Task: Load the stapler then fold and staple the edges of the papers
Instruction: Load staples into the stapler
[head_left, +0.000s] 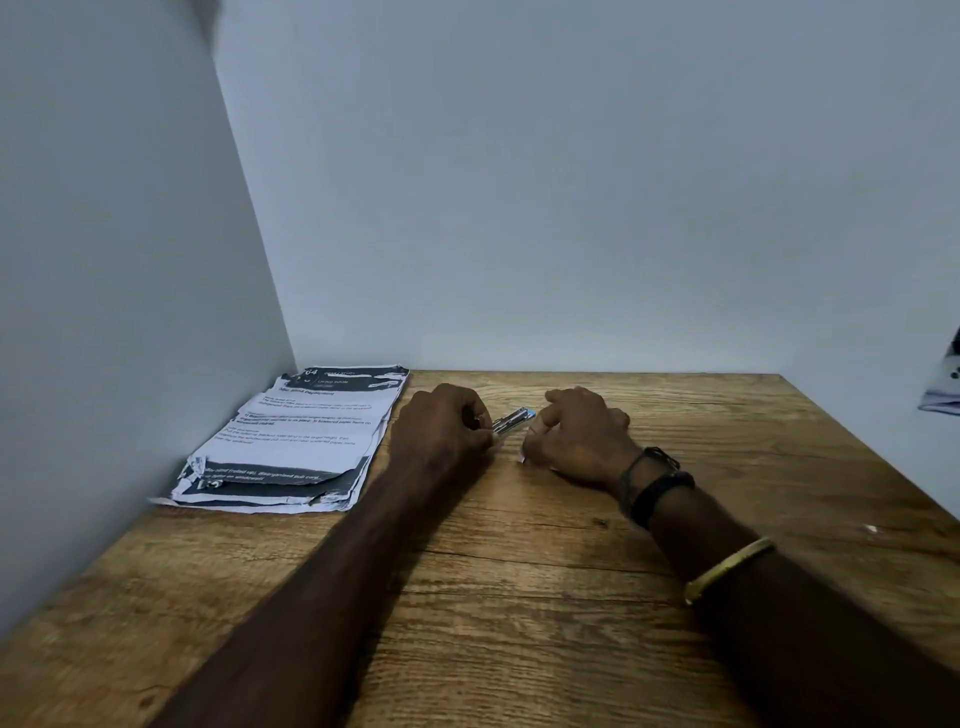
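Toward the back of the bench (519, 597), the left hand (441, 427) curls its fingers round the near end of a small silver stapler (511, 420). The right hand (579, 431) sits just beside its blue tip, fingers loosely bent; whether it grips anything I cannot tell. The wood is brown and strongly grained. A ragged stack of printed papers (296, 436) lies to the left, against pale grey walls (571, 182).

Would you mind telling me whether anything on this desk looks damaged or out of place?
Yes: the papers by the left wall have torn, ragged near edges and sit unevenly fanned. A small white scrap lies alone on the table at right.
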